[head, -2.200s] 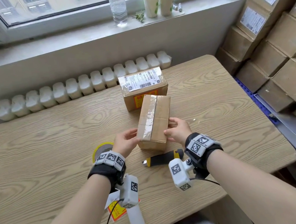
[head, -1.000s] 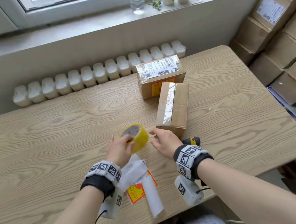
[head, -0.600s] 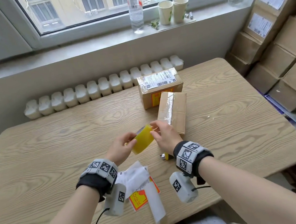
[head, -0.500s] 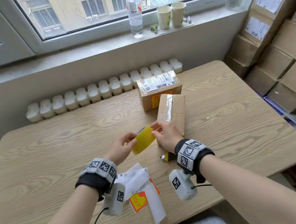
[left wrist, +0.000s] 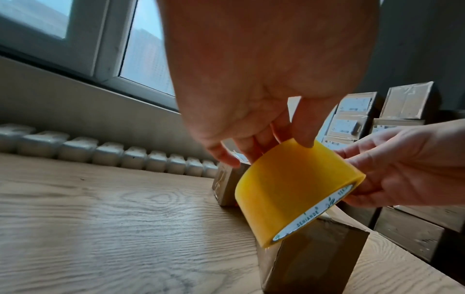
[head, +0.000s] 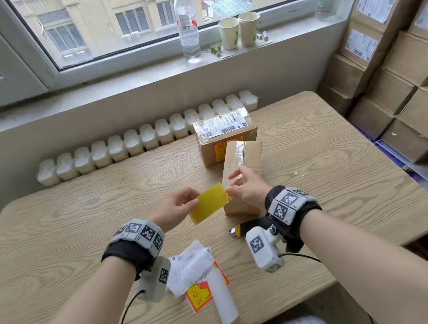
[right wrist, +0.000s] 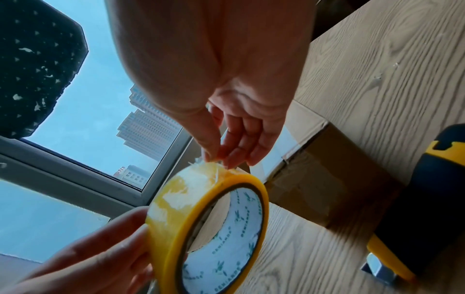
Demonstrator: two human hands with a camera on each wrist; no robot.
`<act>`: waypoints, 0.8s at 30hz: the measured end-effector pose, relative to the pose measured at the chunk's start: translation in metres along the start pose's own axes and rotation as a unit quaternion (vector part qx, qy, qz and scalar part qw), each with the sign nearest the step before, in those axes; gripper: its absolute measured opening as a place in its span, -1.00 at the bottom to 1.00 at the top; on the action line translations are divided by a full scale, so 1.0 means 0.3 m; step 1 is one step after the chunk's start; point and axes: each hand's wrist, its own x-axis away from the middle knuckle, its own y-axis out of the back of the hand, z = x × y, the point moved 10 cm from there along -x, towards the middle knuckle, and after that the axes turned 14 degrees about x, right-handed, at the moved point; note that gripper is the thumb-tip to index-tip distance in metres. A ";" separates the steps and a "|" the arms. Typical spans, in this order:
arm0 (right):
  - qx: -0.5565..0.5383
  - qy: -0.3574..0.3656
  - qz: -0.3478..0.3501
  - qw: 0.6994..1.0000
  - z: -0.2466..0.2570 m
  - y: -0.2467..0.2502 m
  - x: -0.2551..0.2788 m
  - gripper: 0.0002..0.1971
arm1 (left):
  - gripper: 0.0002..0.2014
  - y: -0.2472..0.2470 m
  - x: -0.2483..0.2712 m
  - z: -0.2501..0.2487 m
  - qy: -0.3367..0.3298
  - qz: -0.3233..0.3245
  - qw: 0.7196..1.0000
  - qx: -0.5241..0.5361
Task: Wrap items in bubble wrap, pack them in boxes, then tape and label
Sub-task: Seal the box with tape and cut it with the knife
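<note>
The left hand [head: 173, 209] holds the yellow tape roll [head: 208, 203] above the table [head: 77, 225], fingers curled round its rim. The right hand [head: 245, 187] pinches at the roll's outer face with thumb and fingertips [right wrist: 221, 157]; in the right wrist view the wrinkled loose end of the tape [right wrist: 201, 169] sits right under those fingertips, so the step in hand looks like freeing the end and starting a strip.

To do it well, the left hand should keep the roll from turning while the right gets a nail under the full width of the end. It can then peel straight and slowly, so the film does not split into slivers or fold onto itself. The pull should run toward the box, keeping the sticky side off the fingers.

The half-taped box [head: 242, 174] rests on the table just beyond the hands, at about 1 o'clock from the roll, with a clear strip already along its top. A second box bearing a label [head: 227, 137] lies at 12 o'clock behind it, touching or nearly so. The cutter [head: 246, 229] lies at 5 o'clock from the roll, beneath the right wrist, and loose stickers [head: 197, 276] lie at 6 o'clock near the table's edge.
</note>
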 end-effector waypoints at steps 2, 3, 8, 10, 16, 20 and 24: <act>-0.031 -0.003 -0.001 1.000 -0.006 0.001 -0.002 -0.76 | -0.85 0.008 -0.010 -0.005 0.009 -0.010 1.000 -0.025; -0.052 -0.008 -0.001 0.999 -0.012 0.001 -0.003 -0.76 | -0.84 0.009 -0.011 -0.012 0.010 -0.015 0.999 -0.034; -0.091 -0.039 0.019 0.995 -0.044 0.003 0.012 -0.91 | -0.85 -0.020 -0.031 -0.026 0.022 0.007 0.998 -0.056; -0.104 -0.047 0.035 0.993 -0.051 -0.004 0.026 -0.94 | -0.88 -0.026 -0.038 -0.021 0.028 0.021 0.998 -0.058; -0.079 -0.057 -0.010 0.995 -0.085 0.015 0.016 -0.86 | -0.79 -0.039 -0.062 -0.032 0.015 0.031 0.997 -0.070; -0.052 -0.039 -0.034 0.997 -0.092 0.050 0.010 -0.87 | -0.67 -0.019 -0.081 -0.011 0.037 0.009 0.997 -0.073; -0.079 -0.041 -0.046 0.995 -0.109 0.063 0.023 -0.91 | -0.56 -0.019 -0.102 0.030 0.086 -0.005 0.991 -0.102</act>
